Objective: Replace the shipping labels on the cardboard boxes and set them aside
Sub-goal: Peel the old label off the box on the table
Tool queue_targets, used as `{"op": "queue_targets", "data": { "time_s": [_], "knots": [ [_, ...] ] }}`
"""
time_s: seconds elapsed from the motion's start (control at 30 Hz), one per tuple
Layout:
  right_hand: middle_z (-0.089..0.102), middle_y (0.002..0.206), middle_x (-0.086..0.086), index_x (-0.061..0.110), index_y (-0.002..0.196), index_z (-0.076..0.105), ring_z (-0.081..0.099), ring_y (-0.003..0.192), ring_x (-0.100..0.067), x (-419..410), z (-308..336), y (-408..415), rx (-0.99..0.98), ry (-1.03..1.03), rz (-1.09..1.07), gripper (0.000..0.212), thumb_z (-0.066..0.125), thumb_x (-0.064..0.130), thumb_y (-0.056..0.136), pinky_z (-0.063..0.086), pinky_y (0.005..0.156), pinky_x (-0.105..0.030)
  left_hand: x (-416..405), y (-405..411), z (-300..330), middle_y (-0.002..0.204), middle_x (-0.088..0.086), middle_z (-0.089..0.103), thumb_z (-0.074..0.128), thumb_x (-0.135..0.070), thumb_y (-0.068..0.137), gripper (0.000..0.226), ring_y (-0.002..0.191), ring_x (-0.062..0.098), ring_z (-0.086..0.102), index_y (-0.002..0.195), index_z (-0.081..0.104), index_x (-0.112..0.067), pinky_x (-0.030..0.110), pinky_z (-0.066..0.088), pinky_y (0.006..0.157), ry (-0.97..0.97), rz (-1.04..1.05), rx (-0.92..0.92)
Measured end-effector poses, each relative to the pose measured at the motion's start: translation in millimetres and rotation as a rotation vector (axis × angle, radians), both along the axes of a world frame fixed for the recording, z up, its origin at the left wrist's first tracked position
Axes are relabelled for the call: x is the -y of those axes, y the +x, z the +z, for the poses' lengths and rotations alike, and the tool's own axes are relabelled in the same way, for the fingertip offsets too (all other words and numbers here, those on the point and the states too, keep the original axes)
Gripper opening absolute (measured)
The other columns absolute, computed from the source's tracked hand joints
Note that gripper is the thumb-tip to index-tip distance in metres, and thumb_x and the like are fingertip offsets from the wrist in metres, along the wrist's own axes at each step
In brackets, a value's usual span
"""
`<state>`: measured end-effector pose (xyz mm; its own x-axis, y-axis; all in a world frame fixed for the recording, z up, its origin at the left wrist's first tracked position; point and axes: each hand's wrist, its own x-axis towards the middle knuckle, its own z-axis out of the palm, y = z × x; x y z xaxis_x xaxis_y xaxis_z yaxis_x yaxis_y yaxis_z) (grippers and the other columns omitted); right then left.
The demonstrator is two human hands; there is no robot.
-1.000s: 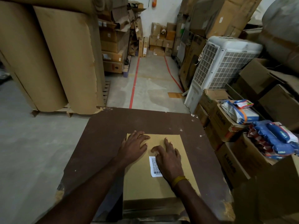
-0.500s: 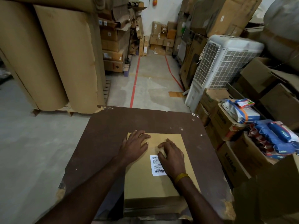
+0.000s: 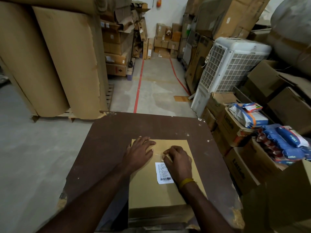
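Note:
A flat cardboard box [image 3: 161, 190] lies on the brown table [image 3: 104, 148]. A white shipping label [image 3: 161, 174] with a barcode is stuck near the middle of its top. My left hand [image 3: 138, 152] lies flat on the box's far left corner with straight fingers. My right hand [image 3: 178, 160] sits over the label's upper right part. Its fingers are curled, with the tips on the cardboard just above the label. I see nothing held between them. A yellow band circles the right wrist.
Big cardboard rolls [image 3: 67, 61] stand on a pallet at the left. A white air cooler [image 3: 230, 69] and open boxes with blue and white packets [image 3: 286, 142] crowd the right side. A floor aisle with red lines [image 3: 139, 84] runs ahead to stacked boxes.
My right hand slid up the box from over the label, uncovering more of it, and its fingers went from flat to curled. My left hand stayed in place.

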<state>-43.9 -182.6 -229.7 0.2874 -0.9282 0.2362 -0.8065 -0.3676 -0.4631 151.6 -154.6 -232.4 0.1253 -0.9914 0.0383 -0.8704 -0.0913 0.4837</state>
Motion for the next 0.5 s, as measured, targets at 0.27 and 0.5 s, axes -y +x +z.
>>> {"op": "queue_targets", "data": {
  "time_s": [0.27,0.5],
  "knots": [
    [0.057,0.118,0.003,0.022,0.098,0.065,0.058,0.095,-0.02,-2.8,1.0,3.2,-0.092,-0.069,0.007,0.01,0.057,0.027,0.095,0.039,0.086,-0.036,-1.4,-0.9,2.1,0.157,-0.016,0.029,0.042,-0.045,0.1,0.04,0.151,0.014,0.015,0.14,0.042,-0.045,0.054,0.02,0.117,0.011,-0.002,0.014],
    [0.059,0.114,0.006,0.029,0.092,0.065,0.057,0.099,-0.02,-0.6,-1.2,3.0,-0.055,-0.067,0.024,0.008,0.063,0.037,0.091,0.04,0.085,-0.037,-0.7,0.0,-1.0,0.157,-0.016,0.03,0.043,-0.045,0.1,0.04,0.151,0.014,0.016,0.139,0.043,-0.046,0.056,0.021,0.116,-0.006,-0.006,0.008]
  ]
}}
